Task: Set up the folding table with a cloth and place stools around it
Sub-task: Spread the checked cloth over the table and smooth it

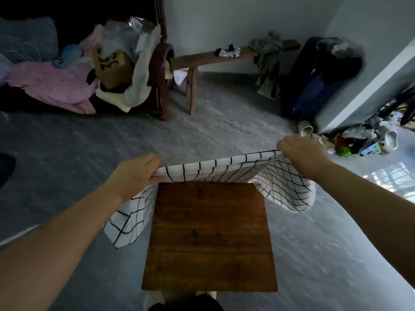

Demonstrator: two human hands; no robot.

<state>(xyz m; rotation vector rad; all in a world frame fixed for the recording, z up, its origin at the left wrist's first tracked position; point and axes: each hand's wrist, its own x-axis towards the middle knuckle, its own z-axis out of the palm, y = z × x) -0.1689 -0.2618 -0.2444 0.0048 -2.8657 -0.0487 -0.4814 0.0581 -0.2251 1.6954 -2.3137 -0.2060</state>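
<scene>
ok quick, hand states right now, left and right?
Left hand: closed on the checked cloth, gripping its top edge.
Right hand: closed on the same cloth edge, held beyond the far end of the wooden table.

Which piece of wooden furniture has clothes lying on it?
The long wooden bench by the far wall, with socks and a grey garment on it. The near wooden table top is bare.
</scene>
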